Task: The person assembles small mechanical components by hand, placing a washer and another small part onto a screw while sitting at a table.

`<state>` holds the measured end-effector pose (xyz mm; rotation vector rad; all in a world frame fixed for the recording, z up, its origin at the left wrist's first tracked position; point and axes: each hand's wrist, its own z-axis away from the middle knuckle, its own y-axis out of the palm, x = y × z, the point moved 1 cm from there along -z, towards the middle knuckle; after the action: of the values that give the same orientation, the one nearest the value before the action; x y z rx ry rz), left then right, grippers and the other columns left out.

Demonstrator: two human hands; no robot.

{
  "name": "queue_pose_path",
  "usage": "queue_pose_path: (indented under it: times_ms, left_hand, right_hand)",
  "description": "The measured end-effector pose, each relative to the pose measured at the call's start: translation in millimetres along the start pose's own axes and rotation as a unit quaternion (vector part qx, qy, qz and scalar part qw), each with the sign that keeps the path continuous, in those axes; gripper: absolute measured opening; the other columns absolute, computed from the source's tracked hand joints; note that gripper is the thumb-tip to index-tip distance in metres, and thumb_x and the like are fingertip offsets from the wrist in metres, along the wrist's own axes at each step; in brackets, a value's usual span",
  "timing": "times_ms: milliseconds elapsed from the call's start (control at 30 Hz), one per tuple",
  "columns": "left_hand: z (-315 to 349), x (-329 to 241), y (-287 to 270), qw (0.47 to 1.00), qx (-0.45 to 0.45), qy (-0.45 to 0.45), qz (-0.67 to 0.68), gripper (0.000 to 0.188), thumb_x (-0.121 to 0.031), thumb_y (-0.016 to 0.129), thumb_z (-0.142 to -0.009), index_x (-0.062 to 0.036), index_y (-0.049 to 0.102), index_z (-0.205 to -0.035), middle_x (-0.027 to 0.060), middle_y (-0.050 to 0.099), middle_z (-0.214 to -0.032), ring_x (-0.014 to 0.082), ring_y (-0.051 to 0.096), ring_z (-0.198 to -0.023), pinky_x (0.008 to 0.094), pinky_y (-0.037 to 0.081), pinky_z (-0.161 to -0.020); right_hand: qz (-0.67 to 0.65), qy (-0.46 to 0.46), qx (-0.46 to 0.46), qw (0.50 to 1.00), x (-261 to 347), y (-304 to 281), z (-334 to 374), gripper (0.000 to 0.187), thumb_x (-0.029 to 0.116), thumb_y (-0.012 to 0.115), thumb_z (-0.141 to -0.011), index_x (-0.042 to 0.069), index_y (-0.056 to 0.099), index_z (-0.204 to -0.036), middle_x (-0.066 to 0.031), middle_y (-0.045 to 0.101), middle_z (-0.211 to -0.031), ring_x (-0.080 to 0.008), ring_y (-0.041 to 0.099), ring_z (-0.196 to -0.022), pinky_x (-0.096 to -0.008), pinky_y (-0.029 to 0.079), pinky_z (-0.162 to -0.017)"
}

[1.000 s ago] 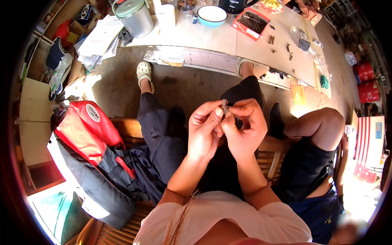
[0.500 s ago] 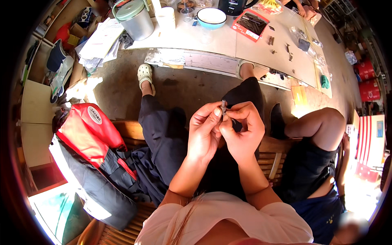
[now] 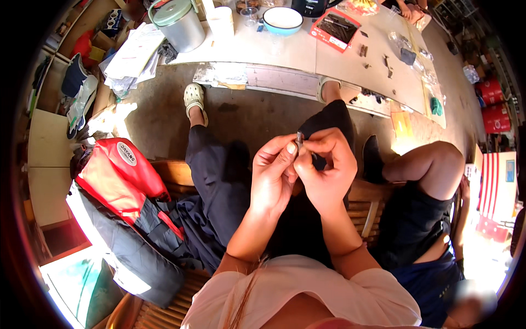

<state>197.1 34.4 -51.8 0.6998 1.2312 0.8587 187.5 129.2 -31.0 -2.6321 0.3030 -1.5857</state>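
Note:
Above my lap, both hands meet around a small grey metal pin-like part (image 3: 299, 137), held roughly upright. Only its upper end shows; the rest is hidden by fingers, so its exact kind stays unclear. My left hand (image 3: 273, 176) is closed, its thumb and forefinger pinching the part from the left. From the right, my right hand (image 3: 329, 172) is closed too, with curled forefinger and thumb pressed against the same part.
Ahead stands a pale table (image 3: 268, 55) with a red box of dark metal parts (image 3: 335, 28), a blue-rimmed bowl (image 3: 282, 22) and a metal pail (image 3: 178, 27). A red and black bag (image 3: 129, 181) lies on the bench at left. Another person's bent knee (image 3: 438, 164) is close at right.
My right thumb and forefinger have shifted slightly around the metal part, and less of its upper part shows now. The left hand has hardly moved.

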Motion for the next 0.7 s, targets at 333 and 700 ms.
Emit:
queue_pose_path:
  times_ms: [333,700]
  left_hand:
    - [0.3,-3.2,-1.8,1.0,0.002,-0.009,-0.005,0.015,-0.008,0.058,-0.086,-0.0002,0.063,-0.099,-0.0001,0.057,-0.067,0.0035,0.041,-0.05,0.0166,0.034,-0.046]
    - [0.3,2.5,-1.4,0.999,0.029,0.014,-0.009,0.015,-0.006,0.056,-0.087,0.0001,0.063,-0.099,0.0006,0.057,-0.067,0.0038,0.042,-0.051,0.0171,0.035,-0.047]
  right_hand:
    - [-0.055,0.006,-0.045,0.997,1.2,6.5,0.8,0.015,-0.004,0.066,-0.069,0.001,0.054,-0.075,-0.0073,0.055,-0.074,-0.0116,0.055,-0.063,-0.0209,0.044,-0.056]
    - [-0.025,-0.002,-0.007,1.0,3.2,-1.1,-0.2,0.014,-0.01,0.06,-0.07,-0.002,0.051,-0.078,-0.0074,0.051,-0.08,-0.0103,0.051,-0.072,-0.0217,0.043,-0.066]
